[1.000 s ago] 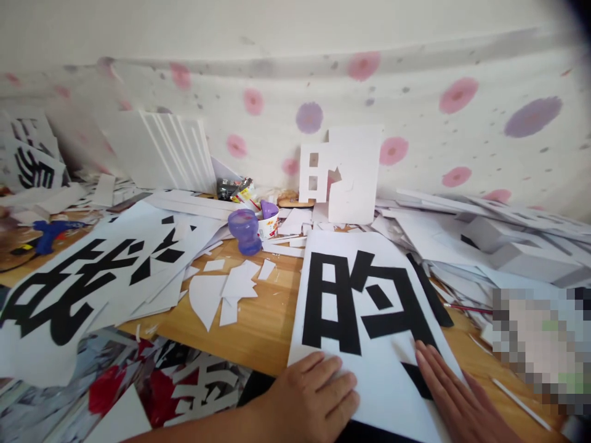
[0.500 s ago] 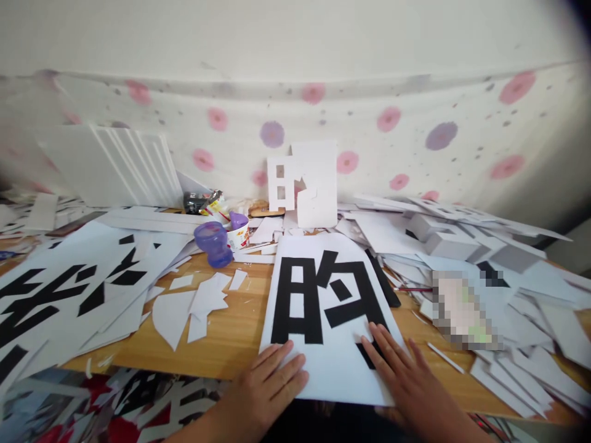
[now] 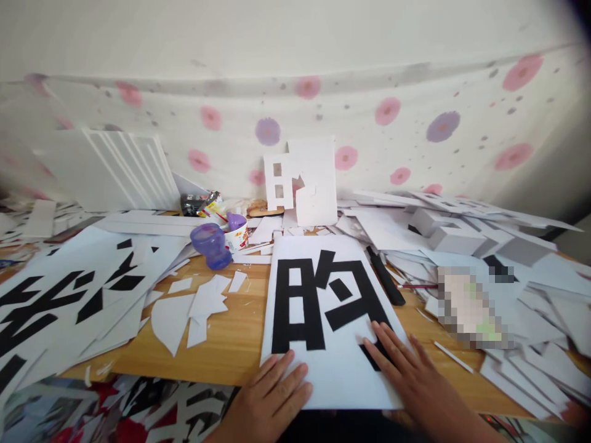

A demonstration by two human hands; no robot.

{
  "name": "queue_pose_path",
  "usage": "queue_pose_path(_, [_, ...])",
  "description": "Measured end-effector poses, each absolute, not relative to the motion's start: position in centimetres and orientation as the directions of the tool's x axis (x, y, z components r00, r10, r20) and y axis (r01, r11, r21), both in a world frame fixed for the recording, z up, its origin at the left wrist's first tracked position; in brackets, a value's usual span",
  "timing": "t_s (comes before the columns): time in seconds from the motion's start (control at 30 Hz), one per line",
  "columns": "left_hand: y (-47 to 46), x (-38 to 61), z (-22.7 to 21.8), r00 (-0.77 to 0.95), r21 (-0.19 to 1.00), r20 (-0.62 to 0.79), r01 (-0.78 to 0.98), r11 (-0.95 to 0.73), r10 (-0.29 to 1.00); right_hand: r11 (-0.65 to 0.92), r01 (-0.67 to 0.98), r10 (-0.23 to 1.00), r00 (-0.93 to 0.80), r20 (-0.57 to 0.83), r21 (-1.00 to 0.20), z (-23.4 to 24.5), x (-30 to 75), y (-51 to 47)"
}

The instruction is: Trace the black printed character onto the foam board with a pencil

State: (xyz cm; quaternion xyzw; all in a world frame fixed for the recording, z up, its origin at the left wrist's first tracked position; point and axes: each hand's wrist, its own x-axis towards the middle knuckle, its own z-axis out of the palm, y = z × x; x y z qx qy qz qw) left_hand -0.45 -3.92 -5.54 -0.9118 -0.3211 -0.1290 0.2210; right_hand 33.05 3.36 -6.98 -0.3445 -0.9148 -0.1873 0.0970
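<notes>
A white sheet (image 3: 344, 375) bearing a large black character (image 3: 316, 301) lies before me, its front edge near the table's edge. My left hand (image 3: 272, 394) rests flat on its lower left corner, fingers extended. On the lower right side lies my right hand (image 3: 410, 375), fingers spread, covering part of the character's black stroke. Neither hand grips anything. Just past the sheet's right side is a long black tool (image 3: 385, 277), its kind unclear. Behind the sheet stands a white board with cut-out shapes (image 3: 316, 184), upright near the curtain.
Paper scraps (image 3: 207, 301) lie on the wooden table (image 3: 235, 351). A purple container (image 3: 211, 246) stands beside a paper cup (image 3: 238, 237). Other character sheets (image 3: 115, 307) spread at left. Several white boards (image 3: 124, 172) lean at the back left. White cut pieces (image 3: 457, 237) pile up at right.
My view has shifted slightly. Both hands stay flat on the sheet in nearly the same places, and nothing has been picked up or let go.
</notes>
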Motion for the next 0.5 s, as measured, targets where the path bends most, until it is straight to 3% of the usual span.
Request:
queue_pose_path(0.1, [-3.9, 0.0, -3.4, 0.744, -0.185, 0.28, 0.662, -0.726, 0.607, 0.696, 0.67, 0.613, -0.742, 0.271, 0.258, -6.8, 33.0, 3.2])
queue_pose_path(0.2, [-2.8, 1.3, -1.2, 0.689, 0.05, 0.117, 0.715, -0.697, 0.715, 0.698, 0.667, 0.614, -0.745, 0.263, 0.26, -6.7, 33.0, 3.1])
queue_pose_path(0.27, [-1.7, 2.6, -0.4, 0.627, 0.168, 0.089, 0.756, -0.633, 0.774, 0.698, 0.665, 0.605, -0.746, 0.279, 0.267, -6.7, 33.1, 3.2])
queue_pose_path(0.5, [1.2, 6.4, -2.8, 0.723, 0.314, 0.042, 0.646, -0.696, 0.69, 0.716, 0.631, 0.547, -0.772, 0.322, 0.298, -7.8, 33.4, 3.9])
